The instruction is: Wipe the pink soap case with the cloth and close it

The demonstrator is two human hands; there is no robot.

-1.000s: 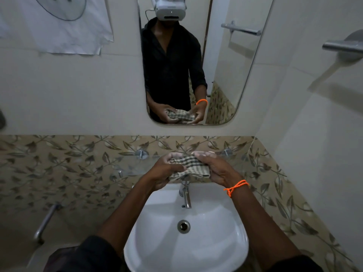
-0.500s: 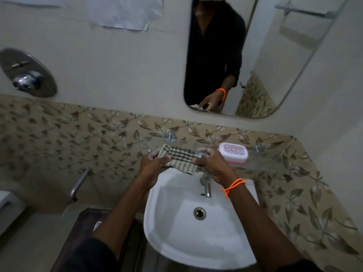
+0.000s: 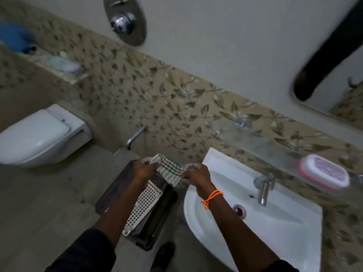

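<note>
Since the earlier frame both hands have carried the checked woven cloth [image 3: 170,169] left, off the basin. Left hand [image 3: 143,169] and right hand [image 3: 196,176] pinch its ends. Rightward, the white sink [image 3: 275,228], then the closed oval pink soap case [image 3: 324,174] on the glass shelf [image 3: 261,142].

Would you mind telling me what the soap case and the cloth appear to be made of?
The soap case looks like glossy moulded plastic: pink base, pale lid, rounded edges. The cloth looks like woven cotton, matte, with a green-and-white check, hanging limp between both hands.
</note>
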